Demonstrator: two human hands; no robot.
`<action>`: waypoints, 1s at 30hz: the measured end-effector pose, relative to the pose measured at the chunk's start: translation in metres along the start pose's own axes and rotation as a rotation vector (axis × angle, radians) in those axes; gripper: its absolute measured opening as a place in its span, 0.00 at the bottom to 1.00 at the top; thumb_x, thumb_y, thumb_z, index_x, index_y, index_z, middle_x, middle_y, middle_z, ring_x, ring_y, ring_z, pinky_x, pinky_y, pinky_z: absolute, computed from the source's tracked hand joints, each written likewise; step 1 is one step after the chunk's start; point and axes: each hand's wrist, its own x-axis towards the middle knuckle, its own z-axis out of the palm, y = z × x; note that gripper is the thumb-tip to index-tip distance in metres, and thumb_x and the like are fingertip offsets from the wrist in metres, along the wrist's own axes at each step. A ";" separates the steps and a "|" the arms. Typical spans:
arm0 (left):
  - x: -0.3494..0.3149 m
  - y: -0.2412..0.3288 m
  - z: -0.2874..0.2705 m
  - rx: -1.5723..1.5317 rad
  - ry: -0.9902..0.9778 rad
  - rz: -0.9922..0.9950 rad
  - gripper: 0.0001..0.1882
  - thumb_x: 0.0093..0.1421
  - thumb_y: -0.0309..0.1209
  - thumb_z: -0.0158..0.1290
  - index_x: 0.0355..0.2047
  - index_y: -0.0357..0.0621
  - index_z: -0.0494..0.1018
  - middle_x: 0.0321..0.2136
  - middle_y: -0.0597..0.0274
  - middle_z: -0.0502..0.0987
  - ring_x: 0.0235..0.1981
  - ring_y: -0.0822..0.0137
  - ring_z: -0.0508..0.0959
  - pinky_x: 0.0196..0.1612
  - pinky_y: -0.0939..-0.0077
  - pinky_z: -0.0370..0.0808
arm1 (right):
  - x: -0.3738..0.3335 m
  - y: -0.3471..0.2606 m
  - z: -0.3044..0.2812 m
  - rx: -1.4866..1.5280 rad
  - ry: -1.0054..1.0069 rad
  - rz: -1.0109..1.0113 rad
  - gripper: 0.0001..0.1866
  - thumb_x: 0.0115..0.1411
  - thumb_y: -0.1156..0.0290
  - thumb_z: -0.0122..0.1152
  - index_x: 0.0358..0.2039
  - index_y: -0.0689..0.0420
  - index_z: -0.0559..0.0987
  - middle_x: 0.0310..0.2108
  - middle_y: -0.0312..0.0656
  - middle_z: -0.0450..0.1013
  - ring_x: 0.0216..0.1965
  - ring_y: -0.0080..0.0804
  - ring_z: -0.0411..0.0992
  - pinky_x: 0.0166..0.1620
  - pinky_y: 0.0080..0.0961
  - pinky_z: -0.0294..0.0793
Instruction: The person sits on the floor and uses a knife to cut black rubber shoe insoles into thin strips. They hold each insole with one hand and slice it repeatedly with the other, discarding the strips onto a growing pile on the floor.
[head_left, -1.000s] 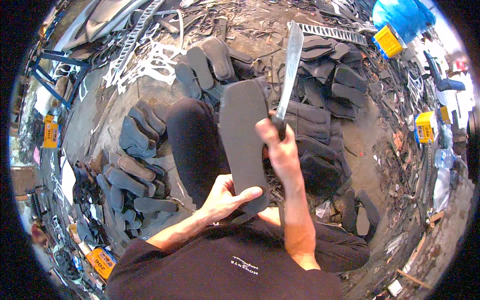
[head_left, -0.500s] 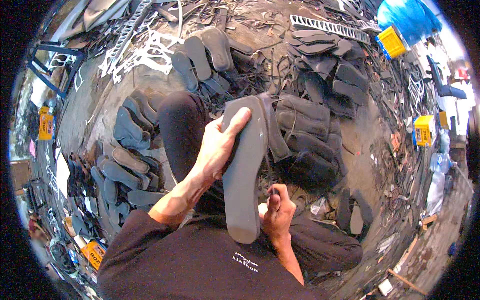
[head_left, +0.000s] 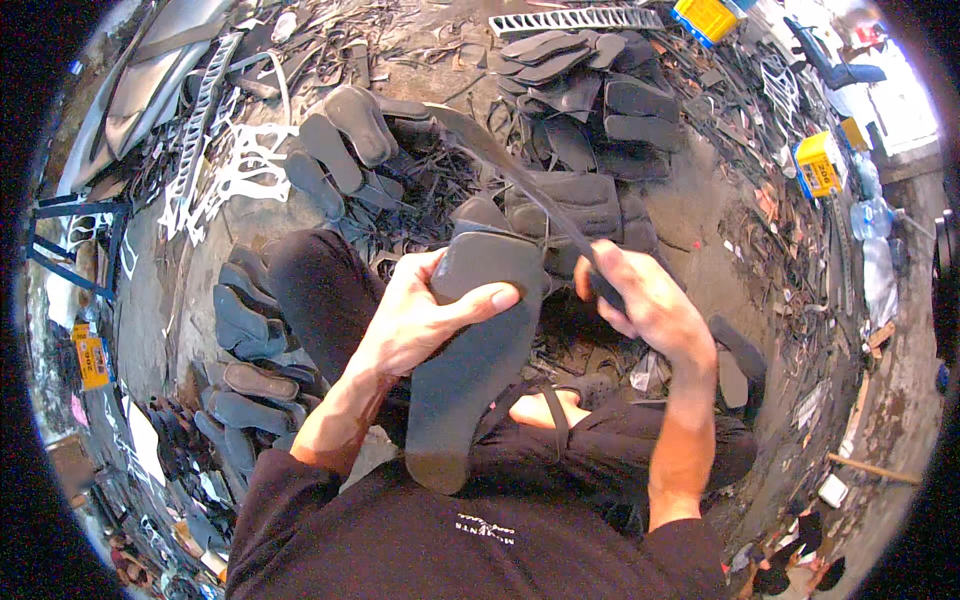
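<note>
My left hand (head_left: 425, 310) grips a dark grey shoe sole (head_left: 460, 375) near its broad upper end, thumb lying across the face. The sole hangs down over my lap, its heel end toward my shirt. To the right, my right hand (head_left: 655, 305) is closed and blurred by motion. From it a long dark strip (head_left: 535, 190) curves up and to the left, past the sole's top. A dark, handle-like end shows in that fist; whether it is a separate tool I cannot tell. Behind the sole's top edge another dark piece (head_left: 478, 212) sticks out.
Stacked soles (head_left: 640, 110) lie ahead, with more soles (head_left: 350, 125) to their left and others (head_left: 250, 320) beside my left knee. White cut-out scraps (head_left: 250, 165) and dark trimmings cover the floor. Yellow containers (head_left: 820, 165) and a plastic bottle (head_left: 875, 220) stand at the right.
My right hand has risen from below the sole to its upper right, and the long strip now extends from it. The view has shifted; the left hand keeps hold of the sole.
</note>
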 end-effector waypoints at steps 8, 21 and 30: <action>-0.014 -0.001 -0.006 -0.016 -0.111 -0.073 0.19 0.59 0.35 0.75 0.46 0.39 0.85 0.36 0.65 0.87 0.37 0.76 0.84 0.44 0.75 0.82 | -0.063 0.007 -0.013 -0.275 -0.024 0.052 0.32 0.77 0.42 0.49 0.34 0.63 0.74 0.24 0.43 0.68 0.29 0.30 0.62 0.35 0.37 0.67; 0.005 -0.033 0.050 0.075 -0.509 -0.146 0.20 0.61 0.40 0.73 0.46 0.37 0.85 0.37 0.65 0.87 0.39 0.75 0.83 0.47 0.73 0.81 | 0.004 0.020 0.006 -0.273 -0.146 0.087 0.40 0.77 0.35 0.41 0.38 0.63 0.82 0.31 0.39 0.77 0.36 0.27 0.71 0.43 0.33 0.74; 0.017 -0.034 -0.059 -0.387 0.892 0.392 0.08 0.68 0.34 0.64 0.44 0.46 0.85 0.39 0.63 0.86 0.38 0.66 0.85 0.44 0.66 0.83 | -0.017 0.053 0.017 0.393 0.278 0.031 0.38 0.74 0.27 0.35 0.34 0.53 0.73 0.15 0.26 0.60 0.14 0.15 0.57 0.19 0.17 0.57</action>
